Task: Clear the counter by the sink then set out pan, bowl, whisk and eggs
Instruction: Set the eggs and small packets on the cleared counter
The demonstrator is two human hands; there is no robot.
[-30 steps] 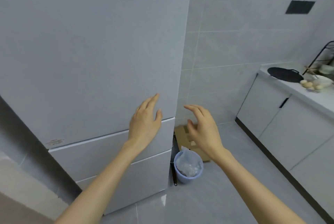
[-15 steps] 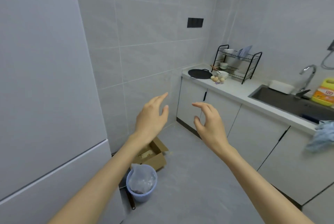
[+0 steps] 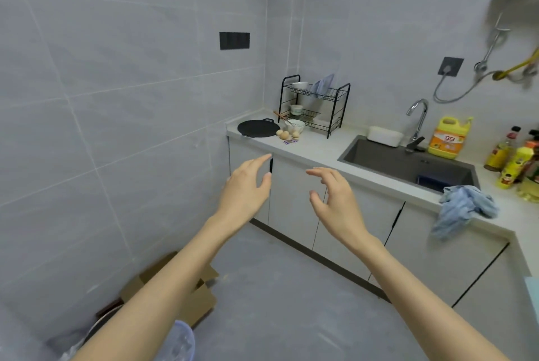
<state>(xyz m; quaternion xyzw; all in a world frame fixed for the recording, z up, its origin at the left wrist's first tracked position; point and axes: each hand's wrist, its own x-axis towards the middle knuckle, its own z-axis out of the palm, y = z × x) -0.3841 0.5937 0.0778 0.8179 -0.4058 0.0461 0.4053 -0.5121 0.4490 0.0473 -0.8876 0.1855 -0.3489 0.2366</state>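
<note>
A flat black pan [image 3: 256, 128] lies at the far left end of the white counter [image 3: 318, 148]. Beside it sit three brown eggs [image 3: 287, 134] and a white bowl [image 3: 294, 126] holding a whisk [image 3: 284, 118] with a wooden handle. My left hand [image 3: 246, 188] and my right hand [image 3: 335, 198] hang in mid-air in front of the cabinet doors, well short of the counter. Both hands are empty with fingers spread and slightly curled.
A black dish rack [image 3: 316, 104] stands in the corner behind the bowl. The sink [image 3: 408, 165] with its tap [image 3: 418, 121], a yellow detergent bottle [image 3: 447, 139] and a blue cloth [image 3: 463, 209] lie to the right. A cardboard box [image 3: 201, 296] and a blue bin [image 3: 182, 340] stand on the floor at lower left.
The view has swung right, away from the fridge toward the counter and sink. Both empty hands stay raised in front of me, and the counter is now nearer.
</note>
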